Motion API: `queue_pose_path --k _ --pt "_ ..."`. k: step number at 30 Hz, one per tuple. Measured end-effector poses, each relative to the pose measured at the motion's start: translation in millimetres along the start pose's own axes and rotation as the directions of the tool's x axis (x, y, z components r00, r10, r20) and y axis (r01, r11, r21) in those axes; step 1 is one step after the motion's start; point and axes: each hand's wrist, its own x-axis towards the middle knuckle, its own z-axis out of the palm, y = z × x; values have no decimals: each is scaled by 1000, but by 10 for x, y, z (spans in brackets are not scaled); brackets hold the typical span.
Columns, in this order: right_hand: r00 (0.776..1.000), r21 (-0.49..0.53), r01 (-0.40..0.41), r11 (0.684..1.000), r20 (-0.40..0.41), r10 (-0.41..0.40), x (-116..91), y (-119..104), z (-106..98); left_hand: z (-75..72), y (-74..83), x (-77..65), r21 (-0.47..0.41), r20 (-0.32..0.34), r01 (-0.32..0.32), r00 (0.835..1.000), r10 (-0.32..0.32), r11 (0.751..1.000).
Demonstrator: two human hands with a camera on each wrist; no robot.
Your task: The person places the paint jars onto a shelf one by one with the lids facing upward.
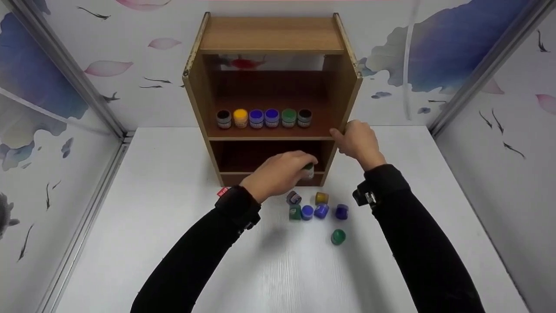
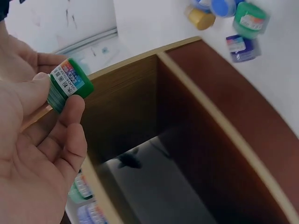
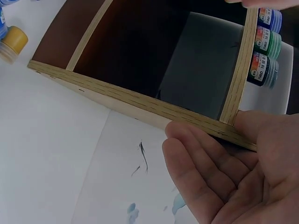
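My left hand (image 1: 280, 173) pinches a small green paint jar (image 2: 70, 85) between thumb and fingers, in front of the lower compartment of a wooden shelf unit (image 1: 271, 34). In the head view my fingers partly cover this jar. At the unit's right side, my right hand (image 1: 358, 141) holds the side panel near the middle board. Its thumb lies at the board's end, and its fingers (image 3: 184, 163) lie along the outer face. A row of several paint jars, among them a yellow jar (image 1: 240, 118) and a green jar (image 1: 289, 118), stands upright on the middle board.
Several loose jars lie on the white table (image 1: 173, 261) before the unit, including a gold-yellow one (image 1: 322, 198), a dark blue one (image 1: 342, 211) and a green one (image 1: 338, 237). A red tag (image 1: 223, 191) sits beside the left cuff. Printed panels (image 1: 491, 130) enclose the table.
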Motion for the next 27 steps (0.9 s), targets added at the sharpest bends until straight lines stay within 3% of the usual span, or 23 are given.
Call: queue_pose_path --k 8,17,27 --pt "1000 -11 18 1000 19 -18 -2 6 -1 -283 92 130 107 -57 -52 997 58 993" --pt "1000 -8 3 1000 29 -3 5 50 -21 -520 157 352 129 -116 -76 989 91 989" --pt "1000 -3 2 1000 22 -2 22 26 16 -637 142 653 248 -140 -17 989 53 969"
